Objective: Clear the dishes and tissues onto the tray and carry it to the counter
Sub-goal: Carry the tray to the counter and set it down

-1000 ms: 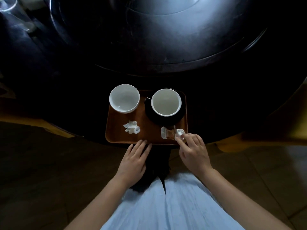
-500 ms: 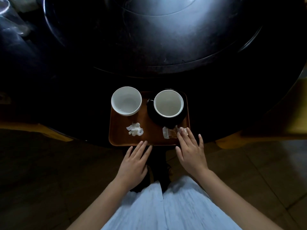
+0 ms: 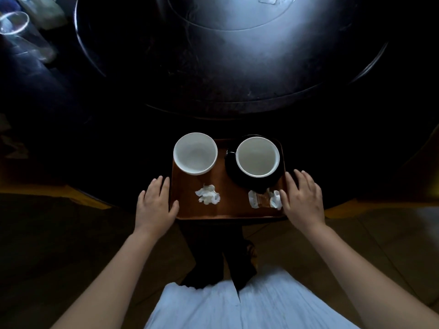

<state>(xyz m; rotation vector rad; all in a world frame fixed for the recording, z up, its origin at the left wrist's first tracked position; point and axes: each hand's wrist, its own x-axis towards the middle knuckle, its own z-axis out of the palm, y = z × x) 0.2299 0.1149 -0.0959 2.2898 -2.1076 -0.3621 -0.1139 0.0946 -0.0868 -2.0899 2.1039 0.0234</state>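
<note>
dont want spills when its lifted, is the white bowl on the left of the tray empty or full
Empty, as far as the view shows: the white bowl sits upright on the wooden tray, its bare white inside visible down to the bottom.

A dim dining room, likely a restaurant: a big round dark table [image 3: 118, 129] with a raised turntable [image 3: 237, 55], glasses [image 3: 14, 27], bowls on a tray [image 3: 232, 207]

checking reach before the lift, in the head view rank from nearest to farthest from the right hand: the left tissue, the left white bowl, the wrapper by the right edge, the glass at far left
From the right hand:
1. Wrapper, at the tray's right edge, beside the fingers.
2. Left tissue, near-left of the tray.
3. Left white bowl, far-left corner of the tray.
4. Glass, far left on the dark table.
</note>
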